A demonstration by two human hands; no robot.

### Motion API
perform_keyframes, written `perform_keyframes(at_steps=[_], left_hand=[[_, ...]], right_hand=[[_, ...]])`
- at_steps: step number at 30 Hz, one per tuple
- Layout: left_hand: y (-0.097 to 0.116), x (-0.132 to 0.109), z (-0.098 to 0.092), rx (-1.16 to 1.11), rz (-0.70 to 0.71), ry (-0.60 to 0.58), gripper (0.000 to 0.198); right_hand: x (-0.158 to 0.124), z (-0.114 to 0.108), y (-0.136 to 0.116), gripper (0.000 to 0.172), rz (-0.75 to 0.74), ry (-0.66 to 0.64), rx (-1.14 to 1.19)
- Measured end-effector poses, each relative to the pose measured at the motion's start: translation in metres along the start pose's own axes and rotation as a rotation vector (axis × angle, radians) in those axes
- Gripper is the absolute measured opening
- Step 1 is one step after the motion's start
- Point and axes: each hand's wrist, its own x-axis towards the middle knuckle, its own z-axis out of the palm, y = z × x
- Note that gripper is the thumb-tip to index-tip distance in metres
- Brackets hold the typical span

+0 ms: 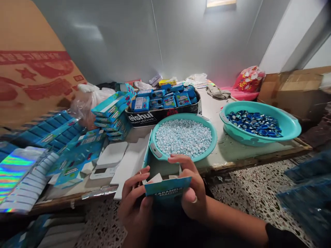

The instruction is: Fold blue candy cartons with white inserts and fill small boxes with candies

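Between my two hands is a blue cardboard box (168,187) with "CARAMELO" lettering on its front panel, its top flaps raised. My left hand (136,196) grips the box's left side, fingers at the back edge and thumb at the front. On the right side, my right hand (192,193) is closed round the panel, its thumb on the front and its index finger raised over the top edge. Just beyond the box stands a turquoise basin (153,151) of small pale blue and white candies (183,137). The inside of the box is mostly hidden.
A second turquoise basin (292,132) holds dark blue shiny pieces. Behind, a black carton (142,119) is full of small blue packets (169,100). Left are stacked blue boxes (111,113), a white scale (108,160) and flattened cartons (77,162). The table's front edge (232,160) runs close by.
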Motion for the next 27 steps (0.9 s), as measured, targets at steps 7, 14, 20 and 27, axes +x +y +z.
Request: perform_keyframes(at_steps=[7, 14, 20, 27], left_hand=[[0.023, -0.007, -0.019, -0.167, -0.613, -0.065, 0.020], [0.025, -0.003, -0.061, -0.043, -0.697, -0.034, 0.061], [0.034, -0.013, -0.066, 0.000, -0.671, -0.475, 0.077], [0.004, -0.029, -0.064, 0.099, -0.423, -0.582, 0.093]], right_hand=[[-0.016, 0.016, 0.011, 0.028, 0.097, -0.133, 0.053], [0.006, 0.025, 0.003, 0.065, 0.060, -0.458, -0.140], [0.061, -0.007, -0.030, 0.057, 0.200, -1.090, -0.472], [0.068, -0.028, -0.051, 0.049, 0.507, -1.301, -0.515]])
